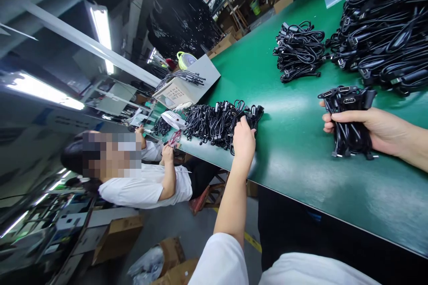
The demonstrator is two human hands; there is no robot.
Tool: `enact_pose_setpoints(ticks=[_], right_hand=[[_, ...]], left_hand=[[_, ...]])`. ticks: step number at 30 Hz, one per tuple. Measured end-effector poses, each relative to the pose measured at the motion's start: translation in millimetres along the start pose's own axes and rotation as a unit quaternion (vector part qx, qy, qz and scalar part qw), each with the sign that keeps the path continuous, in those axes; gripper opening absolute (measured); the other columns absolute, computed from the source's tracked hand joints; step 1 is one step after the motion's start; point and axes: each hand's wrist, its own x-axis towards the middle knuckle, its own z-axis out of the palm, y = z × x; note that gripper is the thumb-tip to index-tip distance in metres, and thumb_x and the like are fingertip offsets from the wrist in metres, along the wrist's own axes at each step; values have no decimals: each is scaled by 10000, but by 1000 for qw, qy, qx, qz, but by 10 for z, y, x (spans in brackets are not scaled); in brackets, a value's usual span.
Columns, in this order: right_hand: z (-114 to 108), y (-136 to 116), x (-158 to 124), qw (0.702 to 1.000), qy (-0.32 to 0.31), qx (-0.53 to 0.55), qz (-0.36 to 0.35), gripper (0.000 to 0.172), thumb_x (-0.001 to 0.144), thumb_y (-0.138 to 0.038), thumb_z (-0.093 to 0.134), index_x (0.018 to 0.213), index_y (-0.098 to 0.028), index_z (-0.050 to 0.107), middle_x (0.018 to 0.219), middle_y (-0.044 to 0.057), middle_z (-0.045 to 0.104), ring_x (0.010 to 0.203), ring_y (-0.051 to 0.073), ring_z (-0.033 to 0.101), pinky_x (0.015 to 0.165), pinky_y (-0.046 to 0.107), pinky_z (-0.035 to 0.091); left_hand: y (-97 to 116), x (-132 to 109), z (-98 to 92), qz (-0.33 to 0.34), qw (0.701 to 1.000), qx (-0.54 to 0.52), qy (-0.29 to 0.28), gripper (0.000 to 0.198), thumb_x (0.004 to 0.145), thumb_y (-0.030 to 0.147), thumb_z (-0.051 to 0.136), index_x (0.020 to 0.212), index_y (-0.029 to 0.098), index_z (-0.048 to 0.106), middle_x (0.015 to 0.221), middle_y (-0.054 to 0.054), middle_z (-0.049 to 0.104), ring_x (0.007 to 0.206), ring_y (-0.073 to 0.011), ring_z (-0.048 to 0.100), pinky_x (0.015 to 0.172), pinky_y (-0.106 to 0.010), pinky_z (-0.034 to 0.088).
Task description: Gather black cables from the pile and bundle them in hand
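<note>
My right hand (371, 127) is closed around a bundle of coiled black cables (351, 120). Rectangular sockets show at the bundle's top end, and small plugs hang at its bottom. Over on the left, my left hand (244, 141) reaches the near right end of a long row of black cable bundles (210, 122). Its fingers are curled in at a black cable bundle (257, 116) there; the fingertips are partly hidden, and the hold looks like a grip.
Beyond my right hand lie a smaller cable pile (299, 49) and a large heap of cables (391, 31) on the green table (287, 142). A pale box (187, 89) and a white fan (174, 120) stand leftward. A co-worker (147, 182) in white sits along the table's edge.
</note>
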Motion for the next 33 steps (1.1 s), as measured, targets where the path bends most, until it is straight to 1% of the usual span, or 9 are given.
enact_pose_setpoints(ticks=[5, 8, 10, 15, 19, 22, 25, 28, 33], right_hand=[[40, 7, -60, 998, -52, -7, -17, 234, 718, -159, 822, 936, -207, 753, 811, 19, 698, 664, 132, 683, 582, 190, 596], [125, 60, -126, 996, -82, -7, -18, 227, 721, -146, 819, 933, -192, 755, 898, 28, 730, 756, 146, 709, 671, 194, 611], [196, 114, -162, 997, -75, -9, -17, 241, 727, -128, 805, 958, -185, 765, 1010, 55, 758, 886, 178, 730, 794, 212, 616], [285, 226, -182, 998, -50, 24, 12, 159, 765, -105, 741, 906, -174, 764, 1062, 90, 778, 929, 210, 746, 939, 298, 594], [232, 254, -145, 996, -77, 45, 6, 125, 758, -128, 760, 878, -161, 764, 1005, 96, 787, 897, 225, 755, 946, 345, 594], [188, 260, -114, 993, -105, 50, -1, 148, 752, -155, 777, 899, -168, 769, 994, 88, 788, 920, 238, 752, 945, 356, 590], [178, 253, -91, 993, -104, 60, -1, 176, 742, -161, 790, 916, -182, 770, 1015, 70, 786, 973, 230, 740, 977, 348, 569], [199, 238, -92, 993, -95, 75, 6, 176, 747, -146, 776, 917, -189, 776, 1053, 66, 782, 1048, 234, 718, 1029, 365, 538], [217, 236, -118, 994, -90, 66, 19, 197, 739, -157, 788, 929, -206, 790, 1029, 64, 792, 1015, 248, 729, 1076, 403, 499]], left_hand=[[45, -61, -68, 12, 990, -136, -30, 458, 894, 140, 563, 1344, 173, 487, 1076, -85, 647, 982, -188, 635, 957, -370, 522], [215, -130, -140, 25, 930, -360, -75, 363, 901, 167, 547, 1263, 194, 543, 1026, -46, 616, 928, -139, 631, 903, -303, 535], [384, -172, -157, 44, 893, -433, -114, 277, 927, 213, 531, 1197, 192, 593, 981, -37, 592, 889, -132, 618, 875, -295, 531], [781, -226, -34, 154, 906, -338, -205, 247, 950, 270, 552, 1171, 198, 635, 1046, -63, 629, 939, -159, 596, 889, -306, 486], [869, -218, -31, 185, 906, -283, -257, 319, 913, 360, 648, 1187, 201, 609, 1062, -63, 644, 964, -181, 605, 876, -315, 482], [862, -199, -144, 230, 909, -235, -256, 395, 860, 369, 719, 1204, 225, 590, 1079, -59, 642, 986, -197, 601, 873, -316, 470], [878, -175, -248, 246, 916, -218, -230, 169, 925, 308, 621, 1073, 225, 622, 1001, -42, 646, 912, -181, 595, 821, -299, 445], [939, -130, -264, 208, 909, -296, -206, 78, 938, 254, 572, 969, 210, 628, 909, -18, 617, 832, -149, 555, 775, -271, 424], [1073, -60, -95, 90, 783, -554, -268, 178, 886, 343, 674, 995, 208, 636, 905, -12, 613, 823, -127, 558, 768, -237, 453]])
